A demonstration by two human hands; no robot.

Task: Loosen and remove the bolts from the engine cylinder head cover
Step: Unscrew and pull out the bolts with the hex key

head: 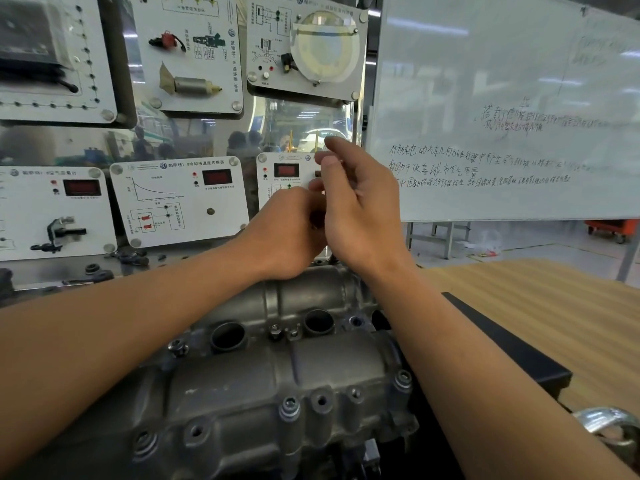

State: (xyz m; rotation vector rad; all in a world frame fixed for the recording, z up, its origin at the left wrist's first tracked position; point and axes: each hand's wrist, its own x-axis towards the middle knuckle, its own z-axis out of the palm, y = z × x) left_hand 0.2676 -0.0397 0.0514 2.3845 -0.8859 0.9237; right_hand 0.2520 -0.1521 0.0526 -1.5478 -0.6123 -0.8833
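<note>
The grey cast cylinder head cover lies in front of me, with two open round bores on top. Several bolts stand in its bosses, such as a bolt at the near edge, another bolt on the right and a third bolt on the left. Both hands are raised over the cover's far end. My left hand is curled round a dark tool handle. My right hand closes on the same handle from the right, index finger lifted. A thin shaft drops from the hands to the cover; its tip is hidden.
Sensor training panels stand right behind the engine. A whiteboard fills the right background. The engine sits on a black base on a wooden table. A shiny metal ring lies at the lower right.
</note>
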